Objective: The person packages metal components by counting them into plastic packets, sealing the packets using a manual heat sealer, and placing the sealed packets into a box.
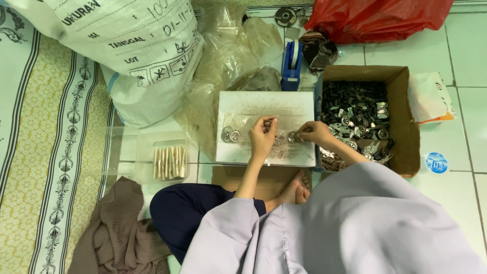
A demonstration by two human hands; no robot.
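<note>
Lilac sleeve (350, 223), left hand (262, 136) pinching thin pin (272, 119), shiny round discs (230, 135)

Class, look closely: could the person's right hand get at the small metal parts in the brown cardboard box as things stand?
Probably yes. The right hand rests on the white board beside the open-topped brown cardboard box, and nothing covers the small metal parts.

Worn on the head, looking straight down from close above (a single view) at lap, board (264, 104) and floor (466, 61).
</note>
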